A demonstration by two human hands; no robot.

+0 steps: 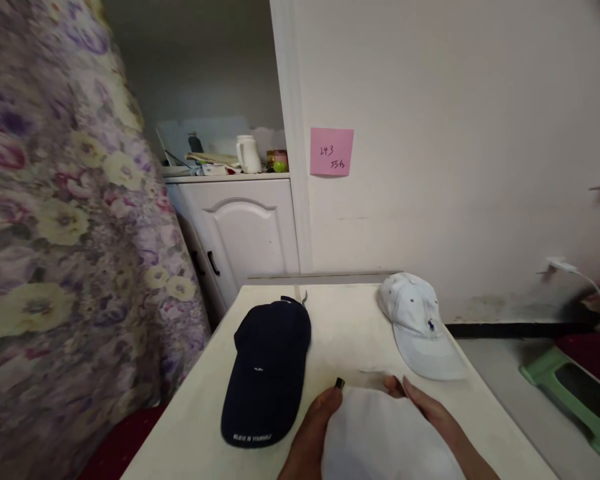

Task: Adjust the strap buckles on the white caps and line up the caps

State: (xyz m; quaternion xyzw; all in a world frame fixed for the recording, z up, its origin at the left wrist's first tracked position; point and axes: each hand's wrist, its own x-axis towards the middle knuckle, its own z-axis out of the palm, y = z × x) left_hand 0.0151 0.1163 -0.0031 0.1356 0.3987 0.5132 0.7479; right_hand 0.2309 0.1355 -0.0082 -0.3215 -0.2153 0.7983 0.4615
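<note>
Between my two hands is a white cap (380, 433), its near part cut off by the bottom of the view. My left hand (319, 427) is closed on its left side, and a small dark piece (340, 383) sticks up by the fingertips. On the opposite side my right hand (427, 405) grips the cap's far right edge, with some fingers hidden. A navy baseball cap (270, 367) lies to the left, brim toward me, with white lettering on the brim. At the far right of the table rests a pale baseball cap (415, 313) with a small dark emblem.
The caps lie on a cream table (340, 327) against a wall. A floral curtain (80, 233) hangs at left, beside a white cabinet (245, 227) carrying a white jug (249, 155). A green stool (570, 393) stands right; a pink note (331, 152) is on the wall.
</note>
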